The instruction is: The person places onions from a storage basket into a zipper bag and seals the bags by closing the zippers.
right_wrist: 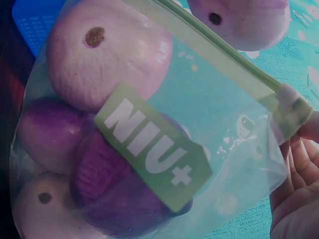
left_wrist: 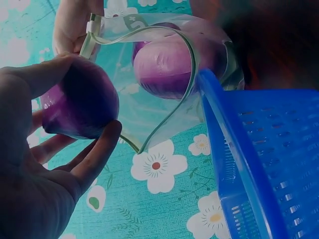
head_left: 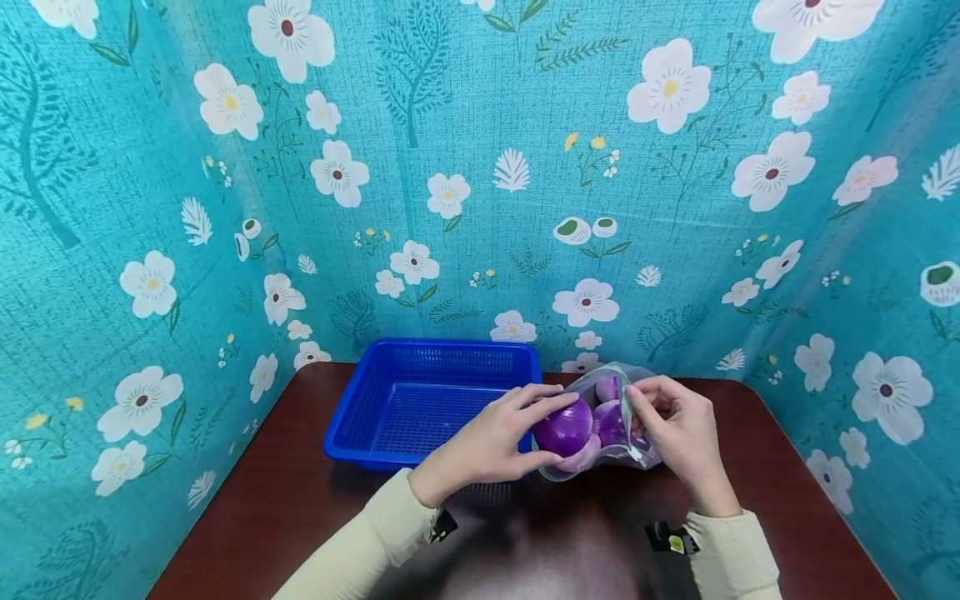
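My left hand [head_left: 491,433] grips a purple onion [head_left: 564,429] with the thumb and fingers curled around it. That onion is at the mouth of a clear zip bag [left_wrist: 149,117] with a green-edged seal. Several more purple onions [right_wrist: 107,55] lie inside the bag, seen through its plastic in the right wrist view. My right hand [head_left: 682,421] pinches the bag's rim at the slider end [right_wrist: 294,107]. A green label [right_wrist: 154,147] reading "NIU+" is printed on the bag.
A blue plastic basket [head_left: 337,417] with perforated sides stands left of the bag, close against it, with no items visible inside. Both are on a dark brown table [head_left: 277,500]. Teal flowered cloth [head_left: 480,275] hangs behind and at both sides.
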Demonstrator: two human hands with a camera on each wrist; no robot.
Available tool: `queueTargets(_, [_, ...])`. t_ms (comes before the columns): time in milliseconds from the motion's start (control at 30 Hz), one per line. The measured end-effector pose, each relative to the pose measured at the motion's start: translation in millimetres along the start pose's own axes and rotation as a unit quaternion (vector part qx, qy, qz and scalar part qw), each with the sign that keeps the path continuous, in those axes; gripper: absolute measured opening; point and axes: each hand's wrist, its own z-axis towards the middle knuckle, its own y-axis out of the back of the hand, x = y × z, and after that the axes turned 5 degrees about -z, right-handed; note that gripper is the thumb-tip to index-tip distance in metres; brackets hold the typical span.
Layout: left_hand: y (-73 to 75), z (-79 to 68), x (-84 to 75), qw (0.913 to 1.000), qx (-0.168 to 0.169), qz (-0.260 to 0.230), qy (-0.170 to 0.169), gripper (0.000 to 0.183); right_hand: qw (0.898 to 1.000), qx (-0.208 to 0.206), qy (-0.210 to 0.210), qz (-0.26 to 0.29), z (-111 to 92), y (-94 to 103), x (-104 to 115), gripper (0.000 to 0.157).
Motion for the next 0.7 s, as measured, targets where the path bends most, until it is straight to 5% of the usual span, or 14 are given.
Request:
queueTargets(300, [-12.2,5.3,1.9,0.9999,-0.003,0.015,0.002,0.077,1.000,0.003,-0.007,-0.006,0.1,0.5,-0.4,0.006])
queueTargets(700, [-29.7,16.7,10.3,0.9908,-0.071,0.109,-0.036,0.076,1.000,-0.002,-0.001,-0.003,2.1,1.9,-4.7,0.004])
